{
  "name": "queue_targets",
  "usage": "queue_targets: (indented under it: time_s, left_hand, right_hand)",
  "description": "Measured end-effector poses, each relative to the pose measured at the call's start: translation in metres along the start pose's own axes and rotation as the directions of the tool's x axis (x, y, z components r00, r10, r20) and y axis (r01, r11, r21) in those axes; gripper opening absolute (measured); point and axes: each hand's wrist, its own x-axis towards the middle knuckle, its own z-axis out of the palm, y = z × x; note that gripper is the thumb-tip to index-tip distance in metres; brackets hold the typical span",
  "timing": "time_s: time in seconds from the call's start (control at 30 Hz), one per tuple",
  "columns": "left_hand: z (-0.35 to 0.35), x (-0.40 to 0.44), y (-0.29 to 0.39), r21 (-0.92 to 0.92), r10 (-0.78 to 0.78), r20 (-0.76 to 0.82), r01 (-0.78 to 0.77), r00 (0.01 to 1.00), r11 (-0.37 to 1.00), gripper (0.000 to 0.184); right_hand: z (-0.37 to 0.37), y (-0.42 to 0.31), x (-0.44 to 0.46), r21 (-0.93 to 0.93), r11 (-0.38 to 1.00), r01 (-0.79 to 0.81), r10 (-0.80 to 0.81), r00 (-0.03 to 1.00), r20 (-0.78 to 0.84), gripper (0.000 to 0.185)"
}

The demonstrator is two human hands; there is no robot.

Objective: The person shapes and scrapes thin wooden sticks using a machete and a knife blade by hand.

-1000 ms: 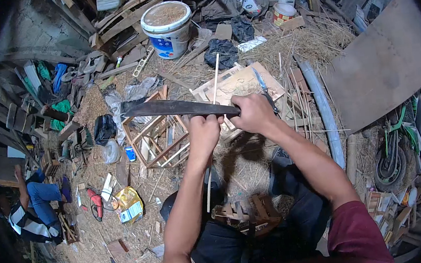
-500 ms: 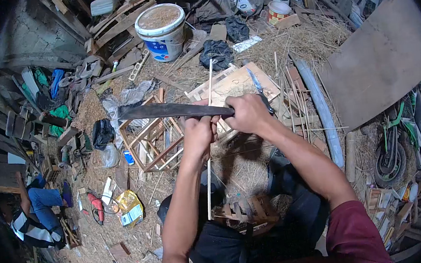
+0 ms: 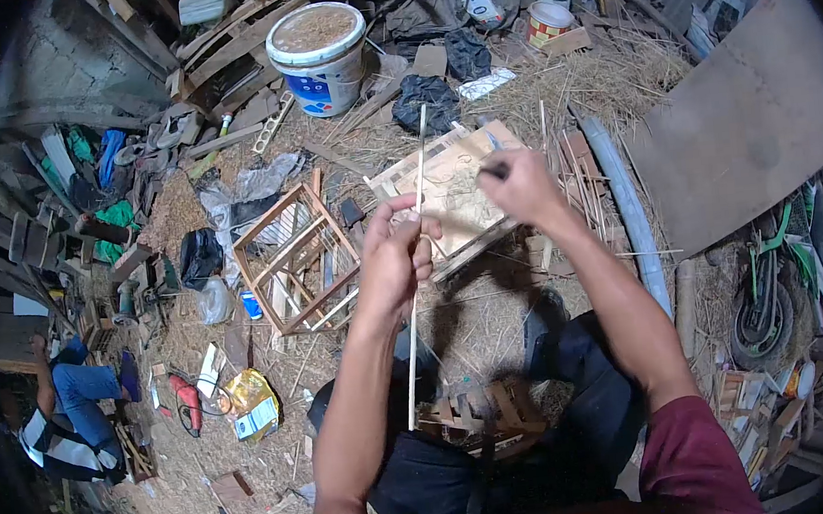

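In my left hand (image 3: 394, 258) a long, thin wooden stick (image 3: 412, 355) is gripped, slanting from above the fingers down toward my knee. My right hand (image 3: 523, 187) is raised over the wooden board (image 3: 445, 190), closed around a dark machete (image 3: 493, 169). Only a short dark part of the machete shows, as if seen nearly end-on. Shavings lie on the board below. The bluish tip of a knife (image 3: 492, 139) shows on the board behind my right hand.
A slatted wooden frame (image 3: 284, 312) stands left of the board. Beyond is a bucket (image 3: 319, 69) of sawdust. A red power tool (image 3: 187, 404) and a yellow packet (image 3: 252, 405) lie at left, near a seated person (image 3: 86, 393). At right are a grey pole (image 3: 628, 209) and a large panel (image 3: 742, 120).
My right hand has moved up and right, carrying the machete away from the stick. The blade has turned from lying broadside across the stick to nearly end-on. My left hand still holds the stick.
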Motion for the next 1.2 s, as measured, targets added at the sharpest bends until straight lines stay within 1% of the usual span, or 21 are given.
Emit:
queue_targets:
  time_s: [0.07,0.1,0.13,0.2,0.3,0.4,0.43,0.47,0.53,0.63,0.73,0.8,0.83,0.93,0.97,1.0,1.03,1.07,1.13,1.17,1.2]
  left_hand:
    - [-0.004,0.012,-0.002,0.001,-0.015,-0.021,0.015,1.0,1.0,0.032]
    - [-0.004,0.012,0.0,0.003,-0.022,-0.034,0.022,0.999,1.0,0.033]
    - [0.004,0.007,0.003,-0.017,0.055,-0.109,-0.058,0.993,0.998,0.032]
    - [-0.002,0.005,0.004,-0.012,0.071,-0.107,-0.073,0.992,0.997,0.032]
    - [-0.003,-0.001,0.002,0.038,0.095,-0.032,-0.093,0.995,0.995,0.025]
    - [-0.004,-0.001,-0.002,0.025,-0.037,-0.081,0.039,0.996,0.999,0.015]
    - [0.003,-0.009,0.0,0.045,0.055,-0.034,-0.053,0.998,0.998,0.011]
    - [0.004,-0.017,-0.002,-0.006,0.049,-0.011,-0.049,0.999,0.999,0.015]
    - [0.006,-0.025,-0.006,-0.022,0.004,0.064,-0.003,0.998,1.0,0.017]
    - [0.006,-0.019,-0.003,-0.052,-0.048,0.084,0.053,0.995,0.997,0.02]
    - [0.003,0.0,0.002,-0.095,-0.013,0.037,0.016,0.999,0.995,0.026]
    - [0.006,0.005,0.007,-0.092,0.028,0.013,-0.026,1.0,0.995,0.04]
    - [0.001,0.008,0.003,-0.098,0.036,0.005,-0.036,0.999,0.995,0.04]
    - [0.001,0.003,0.001,-0.123,0.0,-0.046,-0.005,0.999,0.992,0.039]
    - [0.001,0.0,-0.001,-0.119,-0.007,-0.051,0.001,0.999,0.993,0.037]
    - [0.003,-0.003,-0.003,-0.116,-0.012,-0.052,0.006,0.999,0.993,0.036]
    - [0.007,-0.011,0.002,-0.096,0.01,-0.001,-0.01,1.0,0.995,0.032]
    - [0.011,-0.022,0.002,0.003,-0.013,-0.006,0.013,1.0,1.0,0.025]
    - [0.017,-0.042,-0.003,0.01,-0.075,0.157,0.074,0.985,0.997,0.029]
    - [0.022,-0.045,-0.005,-0.065,-0.083,0.177,0.096,0.981,0.993,0.035]
    - [0.02,-0.041,-0.005,-0.05,-0.089,0.154,0.098,0.984,0.994,0.037]
  right_hand:
    - [0.003,-0.038,-0.017,-0.209,0.968,0.142,-0.1,0.975,0.2,0.021]
    - [0.012,-0.042,-0.017,-0.28,0.952,0.119,-0.028,0.951,0.308,0.018]
    - [0.016,-0.05,-0.025,-0.288,0.915,0.282,-0.231,0.952,0.199,0.017]
    - [0.023,-0.053,-0.026,-0.216,0.926,0.31,-0.282,0.947,0.153,0.018]
    - [0.024,-0.043,-0.02,-0.244,0.902,0.357,-0.324,0.932,0.164,0.016]
    - [0.018,-0.038,-0.016,-0.315,0.866,0.388,-0.393,0.918,0.05,0.013]
    - [0.008,-0.038,-0.01,-0.35,0.898,0.267,-0.261,0.963,0.065,0.012]
    - [-0.002,-0.035,0.0,-0.413,0.898,0.15,-0.149,0.988,0.035,0.014]
    - [-0.022,-0.02,0.017,-0.287,0.951,-0.112,0.107,0.994,-0.035,0.017]
    - [-0.03,-0.013,0.014,-0.291,0.943,-0.16,0.137,0.986,-0.1,0.019]
    - [-0.009,-0.025,-0.004,-0.195,0.976,0.097,-0.086,0.994,0.06,0.019]
    - [0.009,-0.039,-0.018,-0.172,0.954,0.245,-0.23,0.968,0.101,0.017]
    - [0.017,-0.045,-0.023,-0.267,0.914,0.306,-0.284,0.952,0.117,0.017]
    - [0.02,-0.041,-0.019,-0.282,0.921,0.27,-0.233,0.96,0.157,0.017]
    - [0.016,-0.037,-0.015,-0.277,0.912,0.302,-0.276,0.953,0.127,0.017]
    - [0.011,-0.035,-0.009,-0.313,0.926,0.211,-0.19,0.977,0.097,0.02]
    - [0.003,-0.031,-0.001,-0.348,0.93,0.114,-0.1,0.993,0.059,0.024]
    - [-0.006,-0.026,0.008,-0.378,0.926,0.015,-0.009,1.0,0.017,0.028]
    - [-0.034,0.01,0.029,-0.229,0.952,-0.201,0.16,0.97,-0.183,0.034]
    - [-0.044,0.018,0.025,-0.221,0.945,-0.243,0.201,0.96,-0.197,0.034]
    - [-0.051,0.024,0.021,-0.215,0.934,-0.284,0.241,0.948,-0.207,0.034]
